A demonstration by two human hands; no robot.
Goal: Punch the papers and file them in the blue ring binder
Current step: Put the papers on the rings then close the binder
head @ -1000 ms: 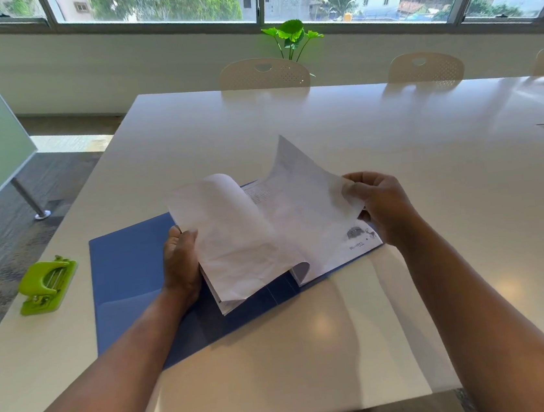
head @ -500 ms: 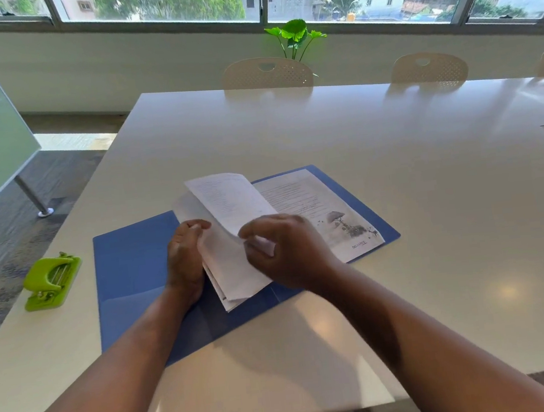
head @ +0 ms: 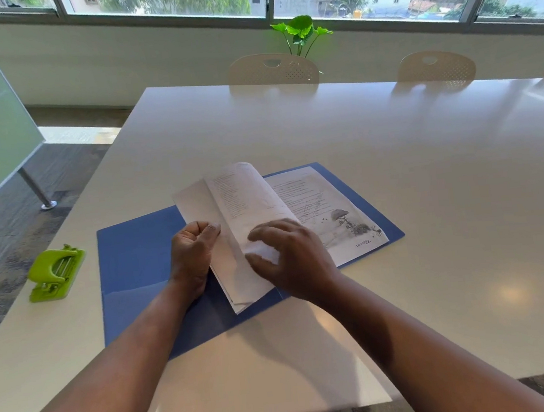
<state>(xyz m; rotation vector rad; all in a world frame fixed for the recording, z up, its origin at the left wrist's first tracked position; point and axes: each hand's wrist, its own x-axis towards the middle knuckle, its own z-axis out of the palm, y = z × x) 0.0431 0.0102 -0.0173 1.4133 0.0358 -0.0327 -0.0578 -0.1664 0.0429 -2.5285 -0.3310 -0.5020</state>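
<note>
**Hands on turned pages in the open binder**

The blue ring binder (head: 133, 252) lies open on the white desk (head: 433, 204). The left hand (head: 191, 255), fingers curled, holds the turned papers (head: 228, 217); the right hand (head: 290, 258) presses them near the fold. A green hole punch (head: 55, 274) sits left of the binder.

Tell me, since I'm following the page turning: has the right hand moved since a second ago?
Yes. The right hand has moved left, from the right edge of the blue ring binder to the papers over its middle.
</note>
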